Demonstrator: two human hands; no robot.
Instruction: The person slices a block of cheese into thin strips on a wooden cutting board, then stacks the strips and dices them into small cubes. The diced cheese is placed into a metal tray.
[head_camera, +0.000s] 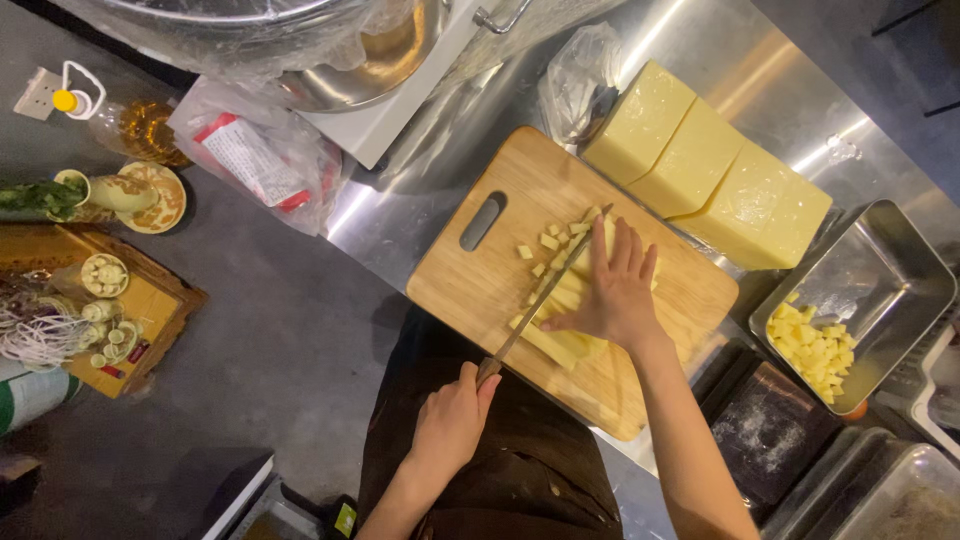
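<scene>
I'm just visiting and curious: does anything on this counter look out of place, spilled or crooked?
Mostly tidy. The wooden cutting board sits askew, one corner jutting past the steel counter edge toward the person. A few yellow cubes lie scattered loose beyond the knife. Nothing looks spilled or damaged.

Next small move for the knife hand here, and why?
Probably lift the knife and step it toward the right hand for another cut: cubes already lie loose beyond the blade, while uncut yellow strips sit pinned under the fingers. The left hand grips the handle.
</scene>
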